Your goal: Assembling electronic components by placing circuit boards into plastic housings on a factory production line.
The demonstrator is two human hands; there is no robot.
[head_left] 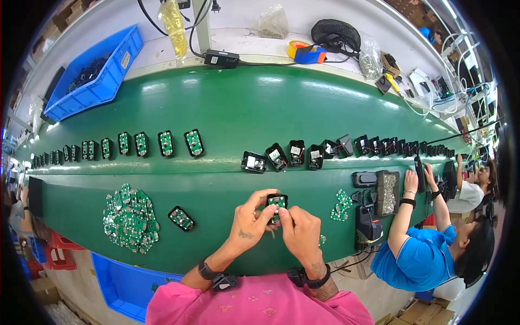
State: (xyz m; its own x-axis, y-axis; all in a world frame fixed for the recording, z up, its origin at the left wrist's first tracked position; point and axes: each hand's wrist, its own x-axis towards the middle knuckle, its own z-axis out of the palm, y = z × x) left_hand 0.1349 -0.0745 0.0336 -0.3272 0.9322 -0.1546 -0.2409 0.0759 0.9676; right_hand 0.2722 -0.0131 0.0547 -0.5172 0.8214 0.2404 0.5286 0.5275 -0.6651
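Note:
Both my hands hold one small black housing with a green circuit board [277,203] in it, just above the near edge of the green conveyor belt [233,108]. My left hand [250,219] grips its left side with fingers curled over the top. My right hand [299,230] pinches its right and lower side. A black housing with a green board [181,218] lies on the belt left of my hands. Further left sits a heap of loose green circuit boards [130,218]. A smaller pile of green boards [341,205] lies to my right.
A row of black housings with green boards [141,144] runs along the belt's left, and a row of black housings with wires [325,150] along its right. Blue bins sit at the far left [97,76] and near my left elbow [122,284]. A person in blue [417,254] works at my right beside a screw tray [387,190].

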